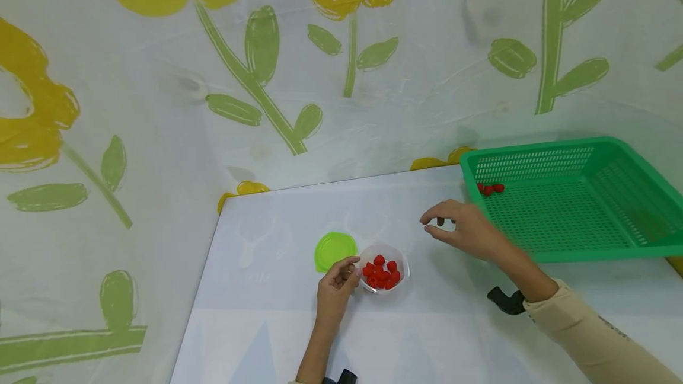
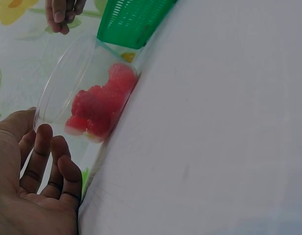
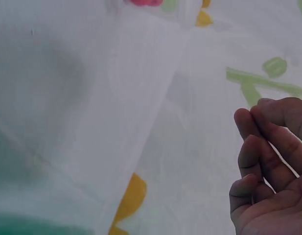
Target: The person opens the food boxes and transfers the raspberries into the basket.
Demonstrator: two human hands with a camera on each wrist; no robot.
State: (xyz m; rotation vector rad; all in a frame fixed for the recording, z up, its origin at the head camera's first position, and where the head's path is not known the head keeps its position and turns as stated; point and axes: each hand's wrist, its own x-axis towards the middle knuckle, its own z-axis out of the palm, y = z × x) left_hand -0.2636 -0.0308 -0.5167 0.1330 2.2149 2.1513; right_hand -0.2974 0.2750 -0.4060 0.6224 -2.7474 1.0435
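The left hand (image 1: 335, 290) has its fingertips at the side of a clear round plastic bowl (image 1: 404, 261); I can't tell if they pinch it. Red bumpy berries (image 1: 380, 275) sit in the bowl, just right of those fingertips. A flat bright green lid (image 1: 335, 249) lies just past the left hand. The right hand (image 1: 471, 231) is up, its thumb and pointing finger spread apart, near a green plastic basket with holes (image 1: 555, 212). More red berries (image 1: 488, 190) lie inside, just past that hand.

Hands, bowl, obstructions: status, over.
Left hand at rim of clear bowl. Right hand empty, near green basket. Red berries in bowl. Nothing visibly in the way.
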